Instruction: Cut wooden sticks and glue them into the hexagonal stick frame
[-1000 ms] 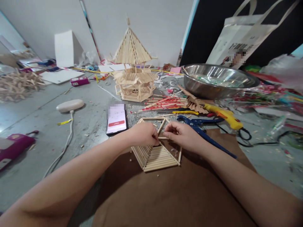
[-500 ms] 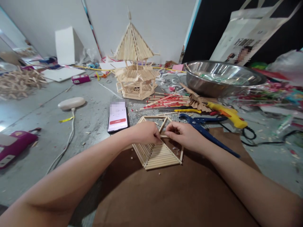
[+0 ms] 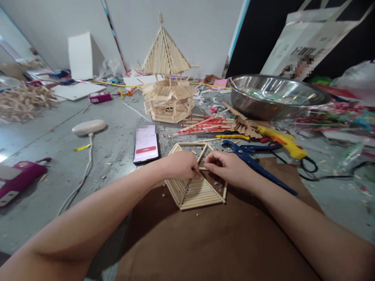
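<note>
A flat hexagonal frame of thin wooden sticks [image 3: 197, 194] lies on the floor at the edge of a brown sheet [image 3: 205, 234]; two of its wedges are filled with rows of sticks. My left hand [image 3: 179, 165] and my right hand [image 3: 227, 168] meet over the frame's middle. Both pinch a short wooden stick [image 3: 202, 168] between their fingertips, held level just above the filled wedge.
A finished stick pagoda [image 3: 167, 78] stands behind. A phone [image 3: 145, 146] lies left of the frame. Blue cutters [image 3: 252, 158], a yellow glue gun [image 3: 283, 141], loose sticks [image 3: 205, 125] and a steel bowl [image 3: 275, 96] sit to the right. A white charger with cable [image 3: 88, 127] lies left.
The hands have barely moved; they still pinch the short stick at the frame's centre. The view shifted slightly between the first frame and now.
</note>
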Tool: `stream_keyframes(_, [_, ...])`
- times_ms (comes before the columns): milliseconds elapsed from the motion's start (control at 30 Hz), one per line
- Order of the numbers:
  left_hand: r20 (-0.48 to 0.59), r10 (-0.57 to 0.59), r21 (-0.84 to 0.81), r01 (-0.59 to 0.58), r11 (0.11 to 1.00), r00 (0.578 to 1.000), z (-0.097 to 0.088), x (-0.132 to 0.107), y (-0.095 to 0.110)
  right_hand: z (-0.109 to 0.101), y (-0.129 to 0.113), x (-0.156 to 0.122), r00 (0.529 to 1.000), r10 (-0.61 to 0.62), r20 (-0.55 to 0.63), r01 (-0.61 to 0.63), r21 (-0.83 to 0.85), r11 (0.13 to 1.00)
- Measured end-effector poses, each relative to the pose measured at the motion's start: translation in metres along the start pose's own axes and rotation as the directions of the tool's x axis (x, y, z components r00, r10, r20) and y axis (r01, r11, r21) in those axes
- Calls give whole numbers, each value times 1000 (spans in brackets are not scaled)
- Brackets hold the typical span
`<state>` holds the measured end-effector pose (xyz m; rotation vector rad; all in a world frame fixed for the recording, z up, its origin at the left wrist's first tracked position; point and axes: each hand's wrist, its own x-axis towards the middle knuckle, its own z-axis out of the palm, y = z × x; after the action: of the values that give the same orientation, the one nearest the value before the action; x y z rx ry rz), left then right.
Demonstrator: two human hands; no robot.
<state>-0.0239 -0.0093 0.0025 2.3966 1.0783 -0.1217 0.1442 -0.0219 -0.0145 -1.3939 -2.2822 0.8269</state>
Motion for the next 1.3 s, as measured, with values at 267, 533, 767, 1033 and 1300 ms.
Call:
stream_keyframes(267, [16, 2, -18, -2, 1000, 1000, -1, 1, 0, 1, 1, -1, 1000, -1, 15, 1, -12, 1000])
stream_keyframes(533, [9, 8, -4, -8, 1000, 1000, -1, 1, -1, 1, 0, 0, 1000, -4, 12, 4, -18, 1000])
stream_keyframes(767, [-12, 7, 35, -6, 999, 1000, 2, 2, -2, 2, 2, 0, 1000, -16, 24, 17, -15, 1000])
stream_keyframes(1033, [-56, 68, -20, -70, 997, 996, 1, 0, -2, -19, -1, -1, 987, -74, -145, 67, -51, 996])
stream_keyframes(1300, [-269, -26, -256, -46, 966, 963, 1, 2, 3, -79, 13, -11, 978, 134, -160, -185, -365, 913])
